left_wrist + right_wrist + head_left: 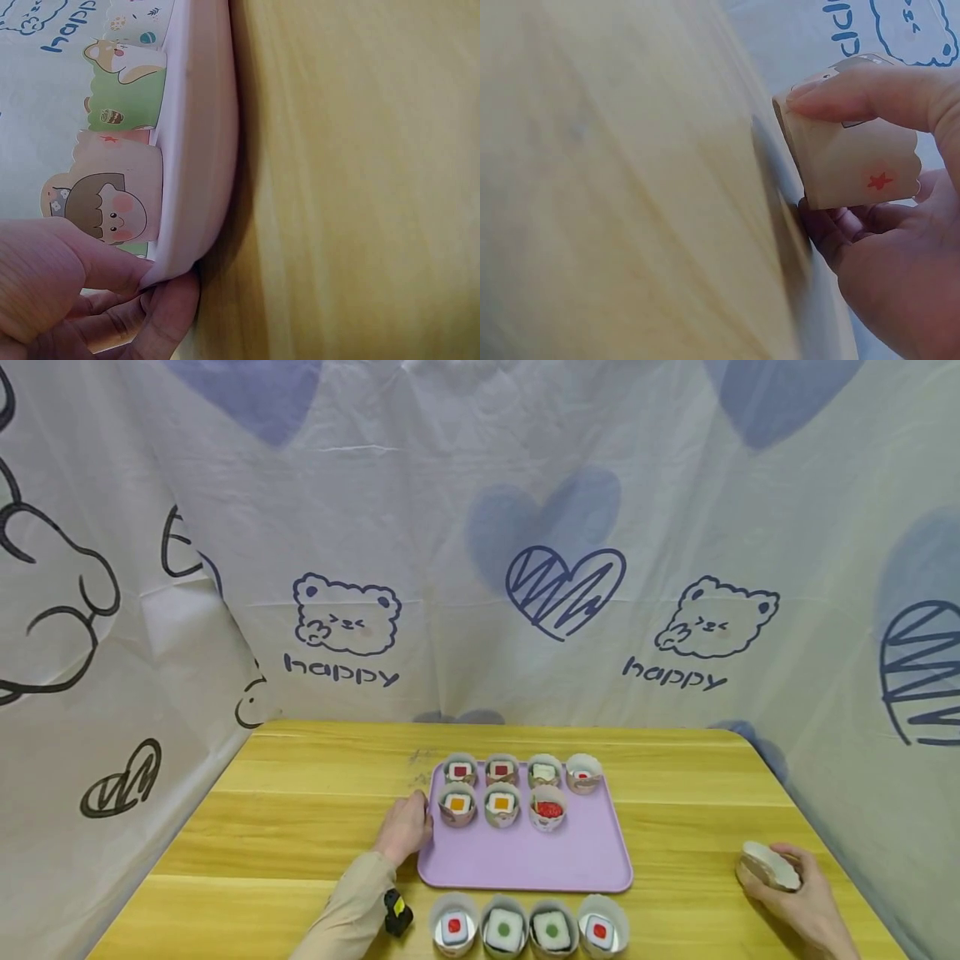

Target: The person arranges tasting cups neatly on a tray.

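The left hand [405,827] pinches the left rim of a lilac tray [525,864]; in the left wrist view its thumb [112,262] lies inside the rim with fingers curled outside it. On the tray's back half, several paper cups hold small cake-like pieces, among them one with orange squares [457,804] and one with red bits [548,811]. Far to the right, the right hand [810,893] grips a paper baking cup [768,866], tilted over the table. The right wrist view shows this cup's beige wall [855,161] with a red star, between thumb and fingers.
In front of the tray stands a row of several more cups, two with green-dotted pieces [506,932] and two with red-dotted ones [453,928]. A small black and yellow object [397,912] sits by the left forearm. A printed curtain [465,610] hangs behind the wooden table [300,835].
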### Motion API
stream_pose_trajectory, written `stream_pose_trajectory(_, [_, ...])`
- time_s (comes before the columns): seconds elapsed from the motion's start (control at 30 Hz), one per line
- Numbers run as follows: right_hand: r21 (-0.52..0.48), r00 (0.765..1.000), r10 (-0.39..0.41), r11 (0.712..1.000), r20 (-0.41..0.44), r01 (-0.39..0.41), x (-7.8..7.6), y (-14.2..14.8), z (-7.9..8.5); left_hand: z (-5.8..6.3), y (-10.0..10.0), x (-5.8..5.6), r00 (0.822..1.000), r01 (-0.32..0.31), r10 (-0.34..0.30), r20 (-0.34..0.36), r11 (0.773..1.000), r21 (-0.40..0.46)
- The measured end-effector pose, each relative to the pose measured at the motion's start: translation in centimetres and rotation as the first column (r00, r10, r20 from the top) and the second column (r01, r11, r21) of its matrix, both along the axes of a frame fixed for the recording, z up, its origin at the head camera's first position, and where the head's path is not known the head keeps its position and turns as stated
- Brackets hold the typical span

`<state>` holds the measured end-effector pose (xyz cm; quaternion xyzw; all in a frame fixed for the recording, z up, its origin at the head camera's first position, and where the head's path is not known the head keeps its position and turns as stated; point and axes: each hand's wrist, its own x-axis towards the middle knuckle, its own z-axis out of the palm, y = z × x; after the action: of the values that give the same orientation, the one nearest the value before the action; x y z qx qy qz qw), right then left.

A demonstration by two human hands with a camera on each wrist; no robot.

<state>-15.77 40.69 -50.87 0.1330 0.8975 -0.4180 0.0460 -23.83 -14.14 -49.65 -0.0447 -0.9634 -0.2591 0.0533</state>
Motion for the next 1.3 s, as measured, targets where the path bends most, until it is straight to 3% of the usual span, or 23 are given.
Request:
stream_pose_trajectory(0.27, [0.003, 1.0, -0.001, 1.0, -0.008, 0.001, -0.1, -0.2, 0.2, 0.0, 0.0, 0.1, 1.0, 0.002, -0.002, -0.001, 1.0, -0.003])
stream_pose_trajectory(0.77, [0.016, 0.988, -0.001, 1.0, -0.151, 0.003, 0.0, -2.0, 0.6, -0.1, 0.0, 0.1, 1.0, -0.001, 0.001, -0.001, 1.0, -0.001])
stream_pose_trajectory(1.1, [-0.033, 0.99, 0.014, 0.999, -0.14, -0.018, -0.8, -3.5, 1.0, -0.1, 0.0, 0.0, 1.0, 0.003, -0.003, -0.004, 1.0, 0.001])
stream_pose_trajectory(1.3, [-0.011, 0.981, 0.052, 0.998, -0.187, -0.056, -1.5, -4.5, 1.3, 0.0, 0.0, 0.0, 1.0, 0.002, -0.002, -0.003, 1.0, 0.001])
